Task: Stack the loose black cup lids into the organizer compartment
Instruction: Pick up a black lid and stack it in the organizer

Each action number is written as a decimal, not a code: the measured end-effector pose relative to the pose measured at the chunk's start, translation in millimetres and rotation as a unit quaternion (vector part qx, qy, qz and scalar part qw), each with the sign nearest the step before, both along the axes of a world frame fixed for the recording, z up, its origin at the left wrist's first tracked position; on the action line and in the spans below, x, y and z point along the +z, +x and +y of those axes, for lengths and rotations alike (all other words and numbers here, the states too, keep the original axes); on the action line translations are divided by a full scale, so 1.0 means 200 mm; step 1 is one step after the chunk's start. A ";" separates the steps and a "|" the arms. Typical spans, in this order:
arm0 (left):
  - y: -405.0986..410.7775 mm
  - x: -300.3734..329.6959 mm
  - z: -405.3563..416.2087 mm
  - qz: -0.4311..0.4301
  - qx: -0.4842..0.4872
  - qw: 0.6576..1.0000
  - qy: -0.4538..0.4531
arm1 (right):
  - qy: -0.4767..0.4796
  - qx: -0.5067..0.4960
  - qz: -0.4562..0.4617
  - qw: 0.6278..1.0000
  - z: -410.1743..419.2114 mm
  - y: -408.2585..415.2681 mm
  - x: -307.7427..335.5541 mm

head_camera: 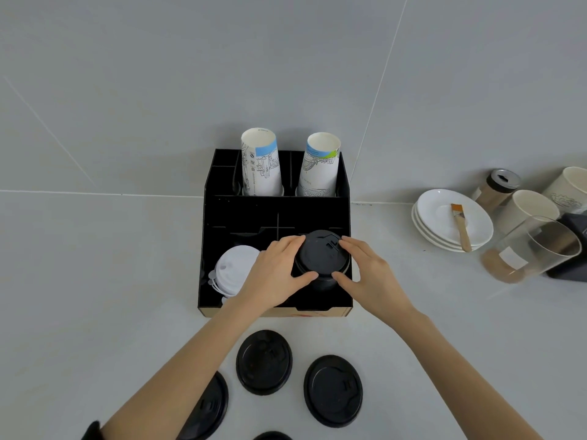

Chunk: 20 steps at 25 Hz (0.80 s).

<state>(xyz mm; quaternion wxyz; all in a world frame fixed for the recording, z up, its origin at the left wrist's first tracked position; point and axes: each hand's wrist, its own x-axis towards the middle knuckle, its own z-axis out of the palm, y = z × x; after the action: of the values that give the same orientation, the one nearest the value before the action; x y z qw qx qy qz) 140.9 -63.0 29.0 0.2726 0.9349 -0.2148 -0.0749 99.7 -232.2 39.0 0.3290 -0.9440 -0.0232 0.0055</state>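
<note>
A black organizer (241, 211) stands against the wall. In its front right compartment sits a stack of black cup lids (320, 260). My left hand (276, 274) grips the stack's left side and my right hand (368, 271) grips its right side, fingers curled round the top lid's rim. White lids (233, 269) fill the front left compartment. Loose black lids lie on the counter in front: one in the middle (264, 362), one to the right (333, 390), one partly under my left forearm (211, 408), and a sliver at the bottom edge (272, 436).
Two stacks of paper cups (261, 163) (320, 166) stand in the organizer's back slots. To the right are stacked white saucers (444, 230) with a brush (460, 225), a glass jar (527, 252), a shaker (497, 188), white cups (527, 209) and a dark object (571, 249).
</note>
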 end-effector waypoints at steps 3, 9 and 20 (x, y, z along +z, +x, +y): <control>0.03 -0.02 -0.01 0.008 -0.002 1.000 0.007 | -0.013 0.004 0.010 1.000 0.00 0.02 -0.02; 0.03 -0.05 -0.02 0.020 -0.005 1.000 0.020 | -0.055 0.009 0.009 0.998 0.01 0.03 -0.05; -0.14 -0.03 0.16 0.031 0.039 0.998 -0.041 | -0.010 0.030 -0.044 0.999 0.16 -0.16 -0.03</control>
<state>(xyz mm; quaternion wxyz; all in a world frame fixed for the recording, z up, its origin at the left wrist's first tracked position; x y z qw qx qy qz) 113.9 -31.7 22.6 0.3197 0.9278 -0.1728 -0.0844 67.7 -200.5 33.7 0.3178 -0.9455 -0.0661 -0.0257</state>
